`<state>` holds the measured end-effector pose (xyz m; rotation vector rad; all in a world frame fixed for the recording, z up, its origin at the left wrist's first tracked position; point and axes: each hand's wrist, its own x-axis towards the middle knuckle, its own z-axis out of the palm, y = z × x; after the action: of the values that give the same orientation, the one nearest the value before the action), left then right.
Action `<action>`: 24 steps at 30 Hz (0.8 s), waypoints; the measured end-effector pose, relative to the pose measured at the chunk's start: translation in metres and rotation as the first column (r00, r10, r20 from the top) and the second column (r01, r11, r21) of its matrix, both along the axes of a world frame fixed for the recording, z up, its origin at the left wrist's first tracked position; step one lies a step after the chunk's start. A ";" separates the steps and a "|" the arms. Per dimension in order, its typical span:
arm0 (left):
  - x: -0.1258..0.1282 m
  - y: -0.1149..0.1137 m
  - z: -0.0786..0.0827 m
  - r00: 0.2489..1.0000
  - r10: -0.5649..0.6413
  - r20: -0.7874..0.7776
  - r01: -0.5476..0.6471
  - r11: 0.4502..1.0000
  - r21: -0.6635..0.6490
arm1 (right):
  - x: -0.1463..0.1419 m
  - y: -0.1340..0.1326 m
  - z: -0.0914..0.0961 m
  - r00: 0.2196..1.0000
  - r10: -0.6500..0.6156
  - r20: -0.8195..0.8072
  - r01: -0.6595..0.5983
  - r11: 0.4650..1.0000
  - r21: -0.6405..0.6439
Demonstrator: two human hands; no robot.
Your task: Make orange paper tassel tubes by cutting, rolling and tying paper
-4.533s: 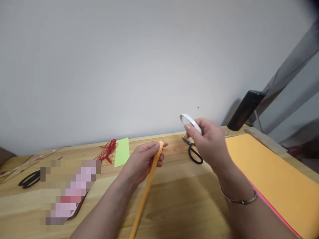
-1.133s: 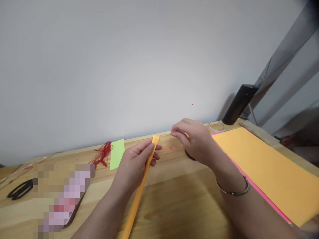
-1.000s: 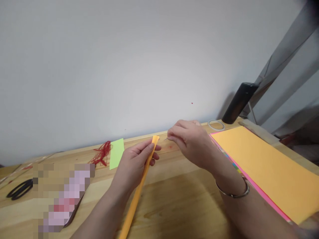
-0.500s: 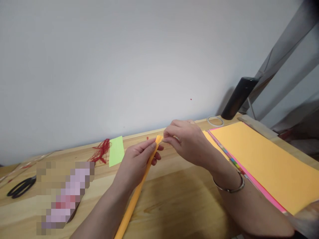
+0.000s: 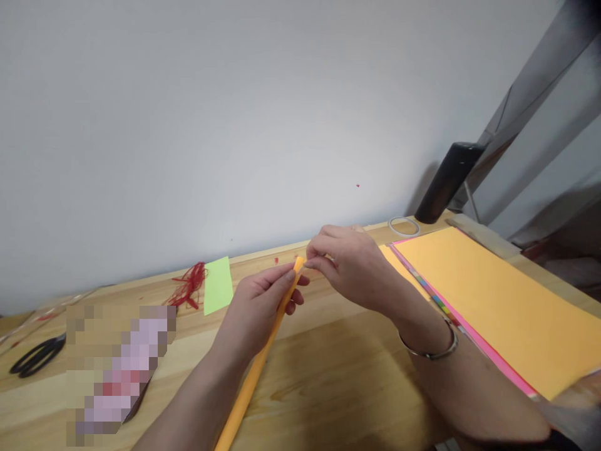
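My left hand (image 5: 267,300) is closed around a long, narrow strip of folded orange paper (image 5: 256,376), thumb on top near its upper end. The strip slants from the bottom edge of the view up to that hand. My right hand (image 5: 345,263), with a bracelet at the wrist, pinches thumb and forefinger together right beside the strip's tip. A thin pale sliver shows at those fingertips; what it is I cannot make out.
On the wooden table (image 5: 338,351) lie a stack of orange and pink paper (image 5: 498,300), a light green sheet (image 5: 218,285), tangled red string (image 5: 190,285) and black-handled scissors (image 5: 37,357). A white ring (image 5: 404,227) sits near a black cylinder (image 5: 446,185). A blurred-out object (image 5: 131,369) lies left.
The fanned-out tip of the orange strip now looks narrower. My right hand's pinch has shifted very slightly left beside it. My left hand keeps its hold.
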<state>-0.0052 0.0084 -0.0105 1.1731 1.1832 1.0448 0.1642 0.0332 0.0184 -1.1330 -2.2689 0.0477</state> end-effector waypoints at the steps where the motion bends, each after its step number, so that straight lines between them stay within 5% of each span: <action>1: 0.000 0.000 0.000 1.000 -0.003 -0.003 0.003 1.000 0.000 | 0.000 0.000 0.000 1.000 0.000 0.001 0.000 1.000 0.001; 18: -0.001 -0.002 -0.004 0.998 -0.031 -0.056 0.032 0.999 0.013 | -0.001 -0.001 -0.001 0.998 -0.009 0.058 0.007 0.999 0.037; 24: 0.005 -0.005 0.007 0.990 -0.008 -0.139 0.009 1.000 0.008 | -0.002 -0.003 0.000 0.997 -0.020 0.073 0.016 0.998 0.055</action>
<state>0.0003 0.0038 -0.0034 1.2736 1.2822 0.9753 0.1620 0.0297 0.0183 -1.1436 -2.3100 -0.0633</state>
